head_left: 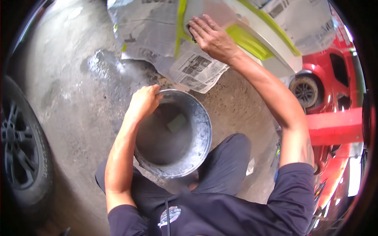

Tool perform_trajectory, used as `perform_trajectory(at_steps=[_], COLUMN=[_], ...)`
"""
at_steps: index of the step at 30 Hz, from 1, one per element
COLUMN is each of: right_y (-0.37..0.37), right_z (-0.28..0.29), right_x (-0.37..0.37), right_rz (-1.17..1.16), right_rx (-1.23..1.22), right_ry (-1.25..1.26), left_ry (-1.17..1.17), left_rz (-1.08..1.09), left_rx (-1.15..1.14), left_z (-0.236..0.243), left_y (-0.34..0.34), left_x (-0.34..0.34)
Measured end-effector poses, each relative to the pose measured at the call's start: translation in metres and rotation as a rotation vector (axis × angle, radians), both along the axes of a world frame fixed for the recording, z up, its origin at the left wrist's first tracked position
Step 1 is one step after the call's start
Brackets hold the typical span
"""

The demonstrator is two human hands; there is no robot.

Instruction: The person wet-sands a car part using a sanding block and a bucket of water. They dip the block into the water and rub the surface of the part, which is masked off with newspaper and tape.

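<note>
**Sanding the masked panel, bucket close by**

At the far left a car tyre is standing on the wet concrete floor. The left hand is gripping the rim of a grey metal bucket, fingers curled tight over the edge; a pale sponge is lying inside, in murky water by the look of it. The right hand is pressing flat, fingers together, on a dark sanding block against a grey-white car panel – the block is mostly hidden under the palm. Newspaper and yellow-green tape are already masking the panel, so the preparation seems done while the rubbing looks to be in progress; how much is left is not showing. To the right a red car and a red beam are crowding the space – the person's knees are boxing in the bucket.
</note>
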State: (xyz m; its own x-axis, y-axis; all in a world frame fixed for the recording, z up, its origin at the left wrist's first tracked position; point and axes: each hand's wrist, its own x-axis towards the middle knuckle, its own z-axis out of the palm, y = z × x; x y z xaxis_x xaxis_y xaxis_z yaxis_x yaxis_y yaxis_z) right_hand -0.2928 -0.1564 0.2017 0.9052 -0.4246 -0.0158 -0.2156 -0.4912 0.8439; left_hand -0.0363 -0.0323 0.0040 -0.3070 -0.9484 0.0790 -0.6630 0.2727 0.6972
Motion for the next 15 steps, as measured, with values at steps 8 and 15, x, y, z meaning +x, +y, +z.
perform_trajectory(at_steps=[8,15], right_y=[0.081,0.067], right_z=[-0.054,-0.080], right_x=[-0.070,-0.062], right_rz=[-0.041,0.008], right_rx=[0.195,0.148], right_ry=[-0.631,-0.997], left_ry=[0.031,-0.029], left_rz=[0.015,0.020], left_rx=[0.128,0.151], left_z=[0.012,0.025], left_y=[0.000,0.003], left_x=[0.004,0.001])
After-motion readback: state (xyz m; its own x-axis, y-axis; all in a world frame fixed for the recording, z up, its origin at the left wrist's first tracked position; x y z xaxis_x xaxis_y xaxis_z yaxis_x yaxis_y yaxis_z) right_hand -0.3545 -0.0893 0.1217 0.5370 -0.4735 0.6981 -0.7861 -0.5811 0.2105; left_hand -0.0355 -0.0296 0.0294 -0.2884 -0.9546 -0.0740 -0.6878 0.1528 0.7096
